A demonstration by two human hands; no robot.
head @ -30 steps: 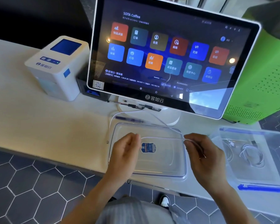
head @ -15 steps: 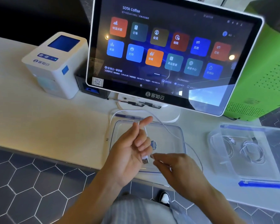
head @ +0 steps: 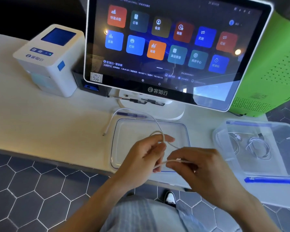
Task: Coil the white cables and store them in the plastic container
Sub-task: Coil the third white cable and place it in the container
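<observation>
Closest to the camera, the right hand (head: 202,166) pinches the white cable (head: 155,122) near its plug end between thumb and fingertips, probably to guide that end around for the next turn. The left hand (head: 144,158) is just beside it with fingers curled, and one loop of the cable goes over its upper fingers, so this hand seems to serve as the form for the coil. Both hands work above the clear lid (head: 124,131), which lies flat on the table (head: 40,124), set aside so the box stays open. From the loop the cable runs away in an arc across the lid's far edge, and its free connector rests on the table left of the lid. To the right stands the plastic container (head: 285,164), open, near enough for a short reach; coiled white cables (head: 256,148) already lie inside it. Farther back are the label printer (head: 49,61) and the touchscreen terminal (head: 174,47).
</observation>
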